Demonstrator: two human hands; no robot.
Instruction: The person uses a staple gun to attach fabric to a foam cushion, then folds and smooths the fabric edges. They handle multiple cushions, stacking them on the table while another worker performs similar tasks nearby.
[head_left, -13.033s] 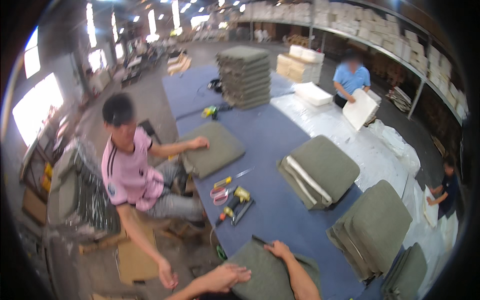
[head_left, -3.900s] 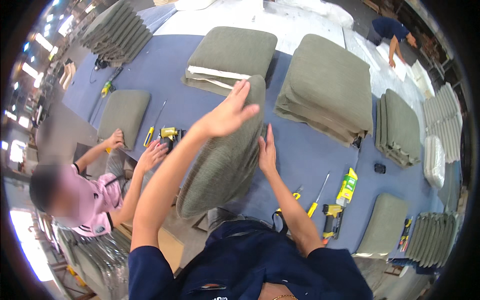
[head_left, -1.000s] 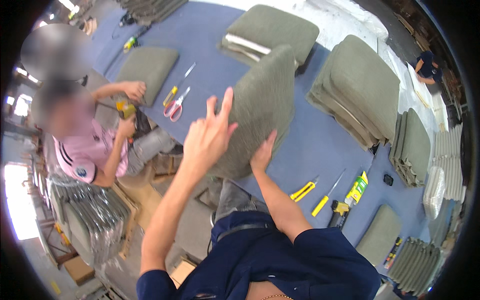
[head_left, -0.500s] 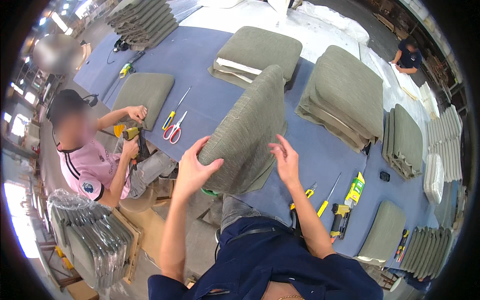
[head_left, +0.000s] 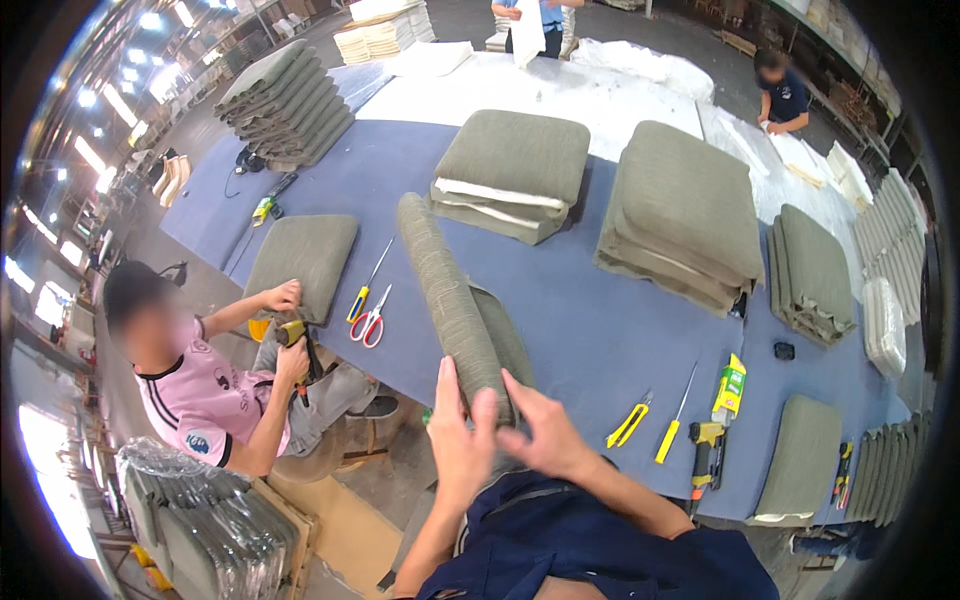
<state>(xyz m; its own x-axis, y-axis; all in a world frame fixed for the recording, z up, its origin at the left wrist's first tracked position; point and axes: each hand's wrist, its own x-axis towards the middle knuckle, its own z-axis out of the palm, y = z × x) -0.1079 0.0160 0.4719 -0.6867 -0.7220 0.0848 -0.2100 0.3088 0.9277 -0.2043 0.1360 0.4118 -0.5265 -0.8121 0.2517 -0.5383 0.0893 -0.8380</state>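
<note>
Your left hand and right hand both clasp the near end of an olive-green cushion, which stands on edge at the near side of the blue table, running away from you. Just right of your hands lie a yellow knife, a yellow-handled screwdriver and a yellow-green bottle; a clear-wrapped bundle of grey panels stands on the floor at lower left.

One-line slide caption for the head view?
Both hands, left hand and right hand, grip an olive cushion stood on edge over the blue table.
</note>
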